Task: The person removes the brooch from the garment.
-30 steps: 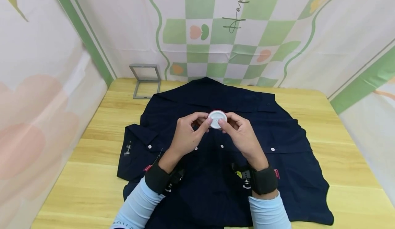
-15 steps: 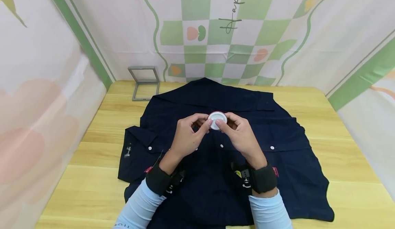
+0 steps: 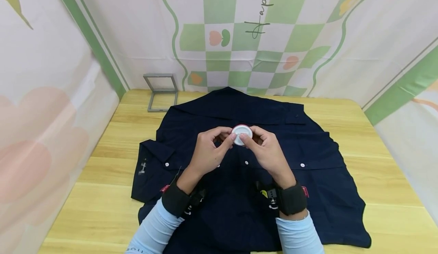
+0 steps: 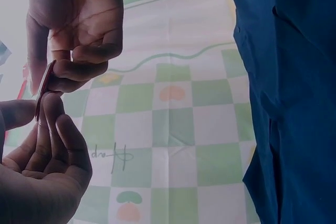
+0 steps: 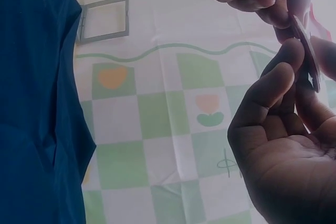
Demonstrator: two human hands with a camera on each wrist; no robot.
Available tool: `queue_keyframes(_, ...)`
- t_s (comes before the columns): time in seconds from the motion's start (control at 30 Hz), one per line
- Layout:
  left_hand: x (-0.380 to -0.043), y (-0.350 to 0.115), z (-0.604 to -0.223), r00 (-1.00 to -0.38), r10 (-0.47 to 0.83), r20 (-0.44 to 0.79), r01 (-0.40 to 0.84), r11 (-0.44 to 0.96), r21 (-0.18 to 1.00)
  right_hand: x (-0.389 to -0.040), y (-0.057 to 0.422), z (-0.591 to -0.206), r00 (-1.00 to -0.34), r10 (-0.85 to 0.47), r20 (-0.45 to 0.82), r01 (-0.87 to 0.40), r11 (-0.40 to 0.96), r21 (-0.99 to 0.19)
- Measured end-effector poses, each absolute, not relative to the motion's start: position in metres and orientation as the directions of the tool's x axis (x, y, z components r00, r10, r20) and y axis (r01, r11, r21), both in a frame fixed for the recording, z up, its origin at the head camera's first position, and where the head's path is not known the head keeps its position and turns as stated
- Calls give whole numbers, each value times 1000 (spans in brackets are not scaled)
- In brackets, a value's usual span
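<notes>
Both hands hold a small round pin badge point(image 3: 242, 130), its white back turned up and a red rim showing at its far edge. My left hand point(image 3: 209, 150) pinches its left side between thumb and fingers. On the right side, my right hand point(image 3: 270, 152) pinches it, with the thumb across the white back. Seen edge-on in the left wrist view, the badge point(image 4: 45, 90) is thin and flat. A thin pin seems to cross its back. Below the hands, a dark navy shirt point(image 3: 239, 216) lies spread on the table, with several white buttons.
A grey folding frame point(image 3: 162, 101) stands at the table's back left. The wooden table point(image 3: 102, 193) shows on both sides of the shirt. Patterned cloth point(image 3: 219, 60) hangs behind it and at the sides. Small red tags point(image 3: 305, 191) show on the shirt.
Both hands keep their hold on the badge. The right thumb has shifted slightly left over its back, and the badge has tilted a little. The shirt lies as before.
</notes>
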State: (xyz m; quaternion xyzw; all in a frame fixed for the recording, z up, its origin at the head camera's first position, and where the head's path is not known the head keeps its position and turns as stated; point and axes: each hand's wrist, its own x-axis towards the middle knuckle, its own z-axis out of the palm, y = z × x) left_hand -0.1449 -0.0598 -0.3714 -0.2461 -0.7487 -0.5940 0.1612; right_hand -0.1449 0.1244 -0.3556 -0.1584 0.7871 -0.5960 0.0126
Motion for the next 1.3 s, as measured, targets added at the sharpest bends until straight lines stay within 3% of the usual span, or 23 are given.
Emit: queue_keyframes(1.3, -146, -62, -376, -828, 194, 525, 557, 187, 809, -149, 119, -361, -954, -257, 156, -226, 274, -935)
